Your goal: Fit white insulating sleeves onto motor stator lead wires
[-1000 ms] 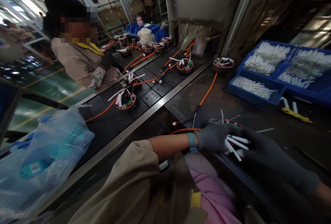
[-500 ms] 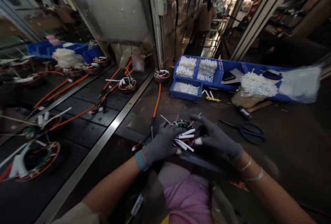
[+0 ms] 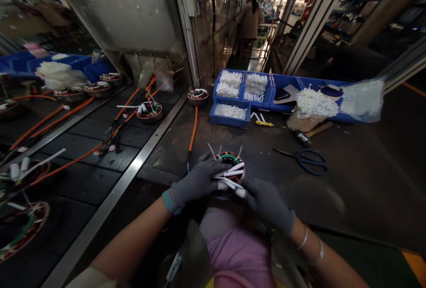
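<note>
Here both hands (image 3: pixel 199 178) (image 3: pixel 270 201), grip unclear, flank a red-green ring (image 3: pixel 233 157) with white tubes (image 3: pixel 236 168).

A round coil ring (image 3: pixel 237 158) sits near the middle of the frame on the dark tabletop (image 3: pixel 349 159), its open centre facing up, with reddish-brown windings and a green band along the inside. Thin pale strands (image 3: pixel 211 149) poke up from its far edge. Across its near side lies a loose bunch of slim white tubes (image 3: pixel 234 173), the upper ones tilting up rightward, the lower ones sloping down toward the right.
</note>
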Demonstrator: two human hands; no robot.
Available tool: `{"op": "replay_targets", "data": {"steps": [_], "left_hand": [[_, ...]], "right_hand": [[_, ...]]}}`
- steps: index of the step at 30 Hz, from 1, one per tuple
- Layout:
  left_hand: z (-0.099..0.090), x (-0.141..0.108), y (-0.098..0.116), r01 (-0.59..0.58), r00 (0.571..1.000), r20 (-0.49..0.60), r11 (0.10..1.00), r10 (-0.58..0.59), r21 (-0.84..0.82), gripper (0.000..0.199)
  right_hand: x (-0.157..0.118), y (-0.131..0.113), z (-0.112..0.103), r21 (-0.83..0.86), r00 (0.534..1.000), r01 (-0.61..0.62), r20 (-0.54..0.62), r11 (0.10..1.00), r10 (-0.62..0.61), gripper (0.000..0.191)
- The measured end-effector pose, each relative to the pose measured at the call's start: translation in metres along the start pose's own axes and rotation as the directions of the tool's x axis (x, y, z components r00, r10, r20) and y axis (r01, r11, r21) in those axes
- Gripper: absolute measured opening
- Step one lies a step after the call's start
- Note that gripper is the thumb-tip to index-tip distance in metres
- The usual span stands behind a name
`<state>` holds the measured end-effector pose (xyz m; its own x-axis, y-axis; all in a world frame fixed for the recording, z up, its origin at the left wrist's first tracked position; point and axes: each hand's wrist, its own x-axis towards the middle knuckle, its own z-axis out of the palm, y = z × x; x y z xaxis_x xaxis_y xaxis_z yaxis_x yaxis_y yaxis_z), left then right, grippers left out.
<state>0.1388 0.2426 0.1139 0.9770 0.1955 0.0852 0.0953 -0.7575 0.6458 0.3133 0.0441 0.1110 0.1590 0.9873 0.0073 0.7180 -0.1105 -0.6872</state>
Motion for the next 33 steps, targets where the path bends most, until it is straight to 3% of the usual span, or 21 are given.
{"op": "replay_targets", "data": {"steps": [4,8,11,14,19,21,25,29,33], "left_hand": [[0.0,0.003,0.001,-0.026,0.999,-0.022,1.0,0.026,0.018,0.049],[0.008,0.008,0.0,-0.048,0.997,-0.064,0.999,0.046,-0.026,0.044],[0.017,0.006,0.0,-0.02,0.992,-0.127,1.0,0.018,-0.018,0.046],[0.016,0.005,0.0,0.015,0.989,-0.149,1.0,-0.013,0.013,0.05],[-0.016,0.013,0.002,-0.078,0.99,0.115,0.997,0.079,-0.011,0.065],[-0.023,0.016,0.003,-0.082,0.983,0.16,0.995,0.09,-0.054,0.06],[-0.012,0.017,0.006,-0.025,0.998,0.063,0.998,0.028,-0.049,0.035],[0.006,0.014,0.006,-0.002,1.0,-0.025,1.0,0.002,0.003,0.031],[0.011,0.013,0.002,-0.033,0.997,-0.075,0.999,0.035,0.025,0.029]], "right_hand": [[0.004,0.004,-0.01,0.159,1.0,0.006,0.012,0.987,-0.008,0.045],[0.015,-0.012,-0.013,0.309,1.0,-0.003,0.028,0.951,-0.006,0.043],[0.013,-0.032,-0.001,0.19,0.998,0.047,0.023,0.981,-0.053,0.039],[0.0,-0.033,0.018,0.087,0.995,0.099,-0.006,0.991,-0.098,0.042],[-0.016,0.005,0.035,0.048,0.999,0.032,-0.008,0.998,-0.031,0.047],[-0.017,0.013,0.037,0.019,1.0,0.021,-0.006,1.0,-0.021,0.048],[-0.02,0.009,0.037,-0.027,0.999,0.03,-0.03,0.999,-0.031,0.046],[-0.019,0.008,0.025,-0.133,0.998,-0.004,-0.065,0.991,-0.004,0.049],[-0.003,0.019,0.013,-0.175,0.991,-0.048,-0.13,0.983,0.025,0.044]]}}
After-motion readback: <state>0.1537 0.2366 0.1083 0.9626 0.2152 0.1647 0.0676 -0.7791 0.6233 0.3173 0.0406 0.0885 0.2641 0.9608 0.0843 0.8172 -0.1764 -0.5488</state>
